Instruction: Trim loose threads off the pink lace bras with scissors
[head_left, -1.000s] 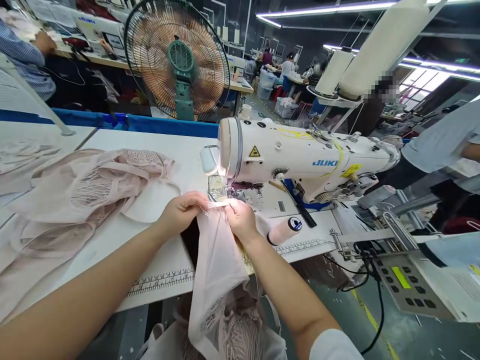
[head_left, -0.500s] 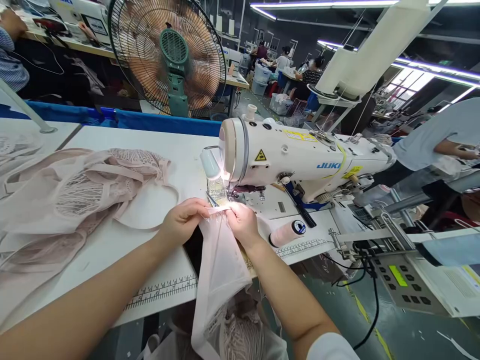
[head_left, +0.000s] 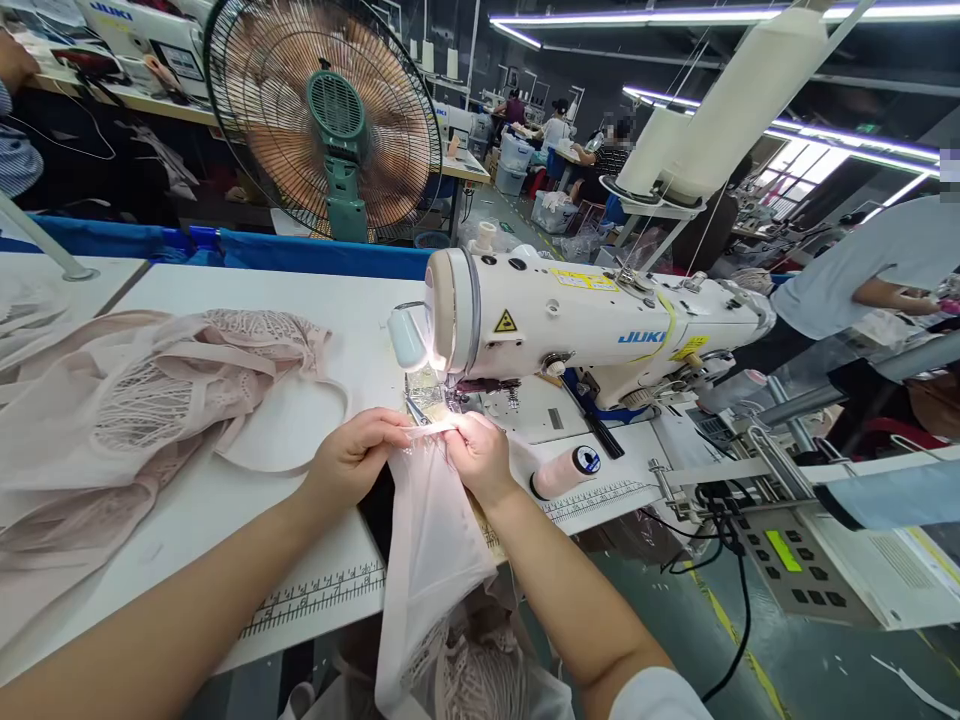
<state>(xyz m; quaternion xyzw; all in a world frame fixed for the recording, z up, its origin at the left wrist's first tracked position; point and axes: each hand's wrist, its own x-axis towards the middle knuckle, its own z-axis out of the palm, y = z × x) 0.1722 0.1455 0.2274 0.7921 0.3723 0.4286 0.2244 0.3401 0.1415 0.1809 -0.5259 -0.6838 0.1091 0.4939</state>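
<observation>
My left hand (head_left: 354, 455) and my right hand (head_left: 480, 455) both pinch the top edge of a sheer pale pink fabric piece (head_left: 431, 540) just in front of the needle of a white sewing machine (head_left: 585, 320). The fabric hangs down from my fingers over the table's front edge towards my lap. The machine's lamp lights my right fingers brightly. A pink thread spool (head_left: 559, 472) lies on its side right of my right wrist.
A heap of pink lace garments (head_left: 142, 400) lies on the white table (head_left: 225, 500) at the left. A standing fan (head_left: 322, 120) is behind the table. A control panel (head_left: 795, 570) sits at the right. Other people work at the right and far back.
Both hands stay pinched on the fabric edge at the needle. The view has shifted slightly, so everything sits a little lower and to the left.
</observation>
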